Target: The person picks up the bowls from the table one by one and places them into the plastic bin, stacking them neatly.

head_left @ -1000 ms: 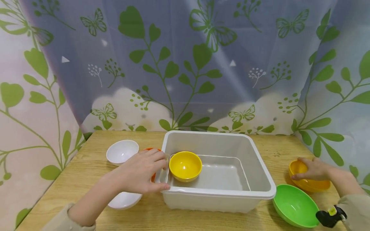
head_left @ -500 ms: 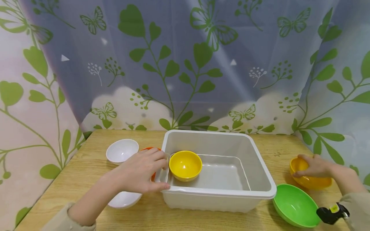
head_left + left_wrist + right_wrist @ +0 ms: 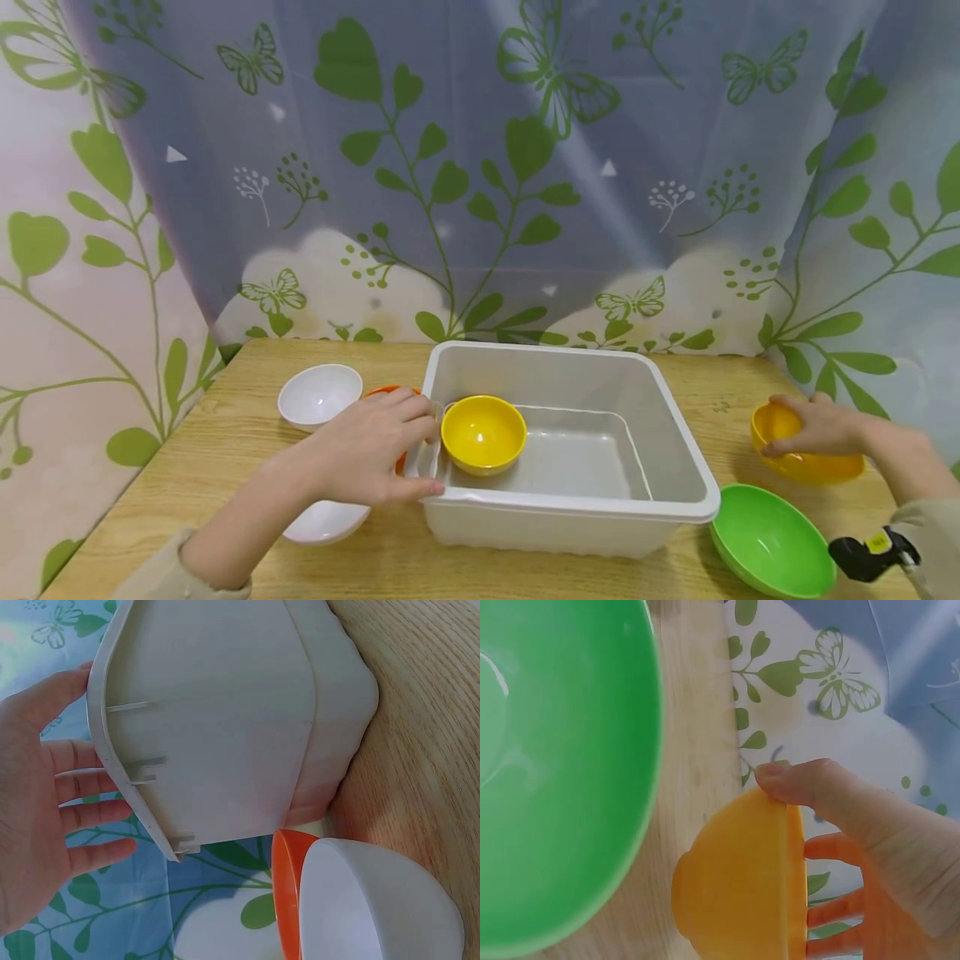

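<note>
Left hand point(image 3: 367, 454): fingers point(image 3: 90, 787) nearly straight and spread, thumb along the near rim of the white rectangular plastic tub point(image 3: 678, 467), fingertips at its left rim. Tub: mid-table, mouth up, long axis left to right. Inside, left end: small yellow plastic bowl point(image 3: 483, 432), mouth up. Right hand point(image 3: 813, 425): fingers curled over the rim of the orange-yellow plastic bowl point(image 3: 817, 467), near the right edge of the wooden table point(image 3: 225, 450), thumb pinching its outer wall.

The tabletop point(image 3: 225, 433) is being viewed from above and forward by the head camera. The white tub point(image 3: 225, 720) is being framed closely, apparently from below, by the left wrist camera, the orange bowl point(image 3: 742, 885) by the right; both appear in the head view.
</note>
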Motion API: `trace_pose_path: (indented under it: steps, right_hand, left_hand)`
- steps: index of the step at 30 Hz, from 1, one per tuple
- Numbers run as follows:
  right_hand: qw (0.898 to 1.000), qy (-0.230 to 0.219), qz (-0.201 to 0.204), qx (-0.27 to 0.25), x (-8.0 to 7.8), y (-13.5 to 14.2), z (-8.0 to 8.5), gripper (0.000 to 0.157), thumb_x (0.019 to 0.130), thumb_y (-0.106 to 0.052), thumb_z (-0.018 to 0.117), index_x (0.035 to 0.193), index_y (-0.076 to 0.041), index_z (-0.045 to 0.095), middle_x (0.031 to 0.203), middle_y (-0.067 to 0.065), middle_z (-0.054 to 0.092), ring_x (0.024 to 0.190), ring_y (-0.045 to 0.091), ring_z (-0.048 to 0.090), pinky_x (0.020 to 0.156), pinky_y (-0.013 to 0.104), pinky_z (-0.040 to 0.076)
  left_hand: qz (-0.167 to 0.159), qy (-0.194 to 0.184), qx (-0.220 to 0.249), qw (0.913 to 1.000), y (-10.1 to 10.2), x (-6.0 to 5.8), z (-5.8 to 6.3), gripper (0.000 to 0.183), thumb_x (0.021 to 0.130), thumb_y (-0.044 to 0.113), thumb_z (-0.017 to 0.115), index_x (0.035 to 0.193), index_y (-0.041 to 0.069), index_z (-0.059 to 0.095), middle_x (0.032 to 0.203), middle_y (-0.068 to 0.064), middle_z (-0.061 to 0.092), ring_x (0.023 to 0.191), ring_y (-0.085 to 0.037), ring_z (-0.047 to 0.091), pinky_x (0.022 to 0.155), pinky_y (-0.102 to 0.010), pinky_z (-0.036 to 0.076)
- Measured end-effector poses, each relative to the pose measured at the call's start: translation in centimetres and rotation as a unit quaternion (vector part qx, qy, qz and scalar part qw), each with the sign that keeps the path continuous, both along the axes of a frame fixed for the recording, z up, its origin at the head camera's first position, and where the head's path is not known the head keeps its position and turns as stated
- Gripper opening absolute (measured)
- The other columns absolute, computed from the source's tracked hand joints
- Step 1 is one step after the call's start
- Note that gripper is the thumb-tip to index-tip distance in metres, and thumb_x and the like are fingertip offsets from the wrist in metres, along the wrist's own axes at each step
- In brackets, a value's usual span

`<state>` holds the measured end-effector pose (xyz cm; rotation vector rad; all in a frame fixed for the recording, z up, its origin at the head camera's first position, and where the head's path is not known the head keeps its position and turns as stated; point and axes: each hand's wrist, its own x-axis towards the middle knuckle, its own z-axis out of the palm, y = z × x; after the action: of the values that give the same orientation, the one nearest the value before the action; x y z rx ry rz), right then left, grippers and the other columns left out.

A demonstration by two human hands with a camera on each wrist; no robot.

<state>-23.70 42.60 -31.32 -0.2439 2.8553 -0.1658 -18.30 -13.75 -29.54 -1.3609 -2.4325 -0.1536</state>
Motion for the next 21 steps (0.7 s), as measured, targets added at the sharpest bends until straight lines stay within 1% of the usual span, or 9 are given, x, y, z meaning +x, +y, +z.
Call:
trace_pose_path:
  steps: [5,10,17,21]
  right_hand:
    - [1.0,0.017,0.013,0.004,0.1,-0.3,0.8,0.086,0.078,-0.046,0.067,0.129,0.013,0.031,0.103,0.043,0.036,0.083,0.041,0.05,0.062,0.046,0.045]
    - [0.999,0.033,0.018,0.008,0.2,-0.7,1.4,0.086,0.076,-0.045,0.069,0.13,0.011,0.033,0.101,0.039,0.038,0.078,0.035,0.049,0.058,0.039,0.043]
    - [0.998,0.052,0.012,0.022,0.3,-1.1,2.0,0.087,0.074,-0.049,0.068,0.13,0.007,0.033,0.1,0.036,0.04,0.081,0.042,0.043,0.057,0.04,0.039]
    - [0.997,0.066,0.018,0.023,0.2,-1.3,2.1,0.087,0.074,-0.05,0.069,0.131,0.005,0.034,0.099,0.032,0.042,0.083,0.041,0.041,0.058,0.04,0.036]
  left_hand:
    - [-0.003,0.005,0.001,1.0,0.0,0.0,0.0,0.038,0.081,0.054,0.059,0.087,0.017,0.058,0.097,0.005,0.053,0.091,-0.014,0.048,0.076,-0.03,0.041]
    - [-0.004,0.007,0.003,1.0,0.0,0.0,-0.1,0.038,0.081,0.054,0.059,0.086,0.017,0.058,0.095,0.005,0.053,0.09,-0.014,0.048,0.076,-0.03,0.041]
    - [-0.008,0.007,0.006,0.9999,0.0,-0.1,-0.1,0.038,0.082,0.055,0.058,0.086,0.016,0.058,0.097,0.005,0.053,0.091,-0.014,0.048,0.077,-0.03,0.041]
    - [-0.012,0.009,0.01,0.9998,0.0,-0.2,-0.2,0.038,0.082,0.055,0.058,0.085,0.017,0.059,0.097,0.005,0.053,0.091,-0.014,0.048,0.077,-0.03,0.041]
